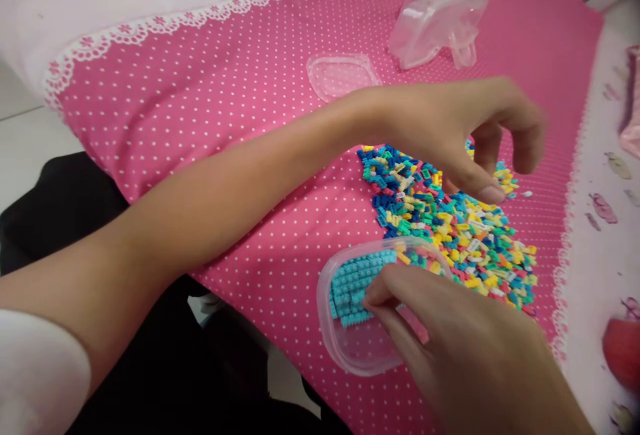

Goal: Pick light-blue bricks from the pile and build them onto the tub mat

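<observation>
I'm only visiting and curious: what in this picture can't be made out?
1. Head view: the left hand is blurred by motion, so whether it holds one of the small bricks is unclear.
2. Head view: the right hand covers part of the clear tray and its turquoise bricks.
3. Head view: a red thing is cut off by the right edge; it cannot be named.

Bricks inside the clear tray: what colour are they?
The bricks in the tray are turquoise; head view shows them best.
</observation>
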### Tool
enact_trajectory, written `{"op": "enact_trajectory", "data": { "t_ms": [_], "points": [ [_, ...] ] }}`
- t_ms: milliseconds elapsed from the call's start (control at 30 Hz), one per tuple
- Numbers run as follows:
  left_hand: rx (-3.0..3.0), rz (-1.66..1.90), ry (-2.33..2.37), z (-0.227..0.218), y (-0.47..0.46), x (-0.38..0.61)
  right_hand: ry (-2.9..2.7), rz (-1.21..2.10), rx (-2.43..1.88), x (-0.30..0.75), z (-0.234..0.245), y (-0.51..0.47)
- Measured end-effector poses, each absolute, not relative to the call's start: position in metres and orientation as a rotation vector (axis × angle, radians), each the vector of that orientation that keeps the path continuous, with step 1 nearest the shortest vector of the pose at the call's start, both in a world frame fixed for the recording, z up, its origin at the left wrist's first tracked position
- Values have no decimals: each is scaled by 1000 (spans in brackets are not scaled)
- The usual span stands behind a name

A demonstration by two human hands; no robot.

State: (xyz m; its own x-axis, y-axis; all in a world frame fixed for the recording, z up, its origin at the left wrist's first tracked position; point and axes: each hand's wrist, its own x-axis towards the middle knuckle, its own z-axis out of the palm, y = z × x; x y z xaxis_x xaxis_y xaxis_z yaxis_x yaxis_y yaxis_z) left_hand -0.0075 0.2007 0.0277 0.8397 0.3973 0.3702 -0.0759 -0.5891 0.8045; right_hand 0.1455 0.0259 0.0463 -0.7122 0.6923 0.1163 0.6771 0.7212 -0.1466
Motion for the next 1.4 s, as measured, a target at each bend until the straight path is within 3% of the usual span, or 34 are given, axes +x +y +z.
{"op": "enact_trajectory", "data": {
  "t_ms": [1400],
  "points": [
    [2128, 688, 184, 28, 202, -8, -2841, 82, -1128, 145, 40, 26]
  ]
}}
